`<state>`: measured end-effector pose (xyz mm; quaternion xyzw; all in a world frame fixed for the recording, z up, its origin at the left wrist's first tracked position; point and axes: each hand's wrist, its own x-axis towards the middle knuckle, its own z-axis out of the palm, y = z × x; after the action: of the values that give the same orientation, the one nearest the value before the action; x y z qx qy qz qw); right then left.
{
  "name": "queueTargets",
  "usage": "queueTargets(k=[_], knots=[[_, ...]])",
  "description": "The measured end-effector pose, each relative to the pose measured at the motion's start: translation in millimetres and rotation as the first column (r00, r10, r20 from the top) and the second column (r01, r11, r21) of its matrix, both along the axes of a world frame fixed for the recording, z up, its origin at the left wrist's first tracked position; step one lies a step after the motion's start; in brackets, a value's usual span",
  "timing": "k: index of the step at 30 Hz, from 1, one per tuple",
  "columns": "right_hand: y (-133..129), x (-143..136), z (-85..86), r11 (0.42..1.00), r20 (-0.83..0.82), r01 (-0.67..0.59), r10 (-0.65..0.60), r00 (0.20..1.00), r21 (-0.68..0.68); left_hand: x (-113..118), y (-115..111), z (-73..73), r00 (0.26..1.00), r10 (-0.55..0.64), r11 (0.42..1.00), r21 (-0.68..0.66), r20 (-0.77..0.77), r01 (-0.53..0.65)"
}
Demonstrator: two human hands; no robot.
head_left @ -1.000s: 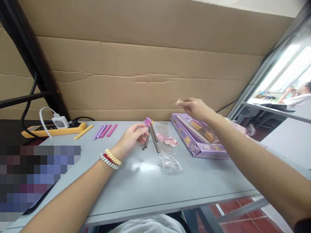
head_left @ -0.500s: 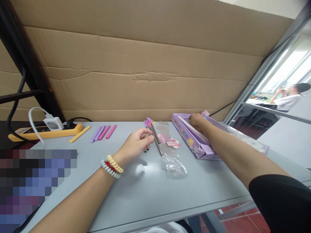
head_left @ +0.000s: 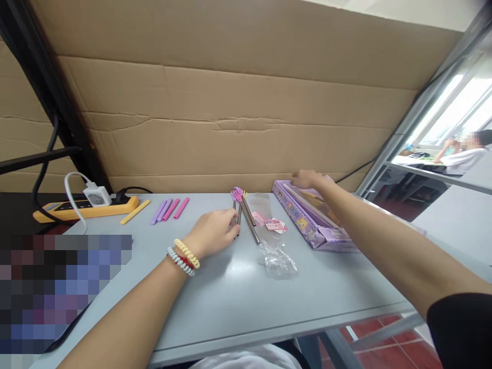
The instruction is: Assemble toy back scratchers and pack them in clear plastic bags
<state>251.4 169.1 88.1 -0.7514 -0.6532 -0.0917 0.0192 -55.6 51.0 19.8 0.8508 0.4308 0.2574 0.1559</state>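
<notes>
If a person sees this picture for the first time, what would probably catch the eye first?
Probably the purple box on the right side of the table, with the right hand at its far end. Next may come the metal sticks with pink and yellow tips, near the back middle, close to the left hand. The yellow power strip at the back left also stands out.

The wearer's left wrist (head_left: 195,243) bears three bands: a pale yellow spiral coil (head_left: 187,253) nearest the left hand (head_left: 215,231), a narrow red band (head_left: 187,262) between, and a pale blue-grey spiral coil (head_left: 180,262) toward the elbow. A black sleeve (head_left: 461,330) covers part of the right arm (head_left: 376,243). Whitish cloth (head_left: 249,358) appears at the lap.
</notes>
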Motion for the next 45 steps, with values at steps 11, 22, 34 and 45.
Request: queueTargets(k=[11, 22, 34, 45], knots=[[-98, -101, -57.0, 0.818, -0.079, -0.558, 0.571, 0.817, 0.135, -9, 11, -13.3, 0.954, 0.052, 0.998, 0.044, -0.296, -0.041], [-107, -117, -89.8, 0.933, -0.171, -0.361, 0.354, 0.919, -0.006, -6, 12, -14.9, 0.901, 0.003, 0.997, 0.067, -0.435, 0.029], [-105, -112, -85.7, 0.894, -0.525, -0.422, 0.433, 0.733, 0.149, -6, 12, -12.5, 0.892, 0.013, 0.995, 0.094, -0.453, 0.033], [-110, -113, -83.4, 0.87, -0.664, -0.478, 0.427, 0.613, 0.119, 2, 5, -8.3, 0.976, -0.077, 0.995, 0.05, -0.203, 0.089]])
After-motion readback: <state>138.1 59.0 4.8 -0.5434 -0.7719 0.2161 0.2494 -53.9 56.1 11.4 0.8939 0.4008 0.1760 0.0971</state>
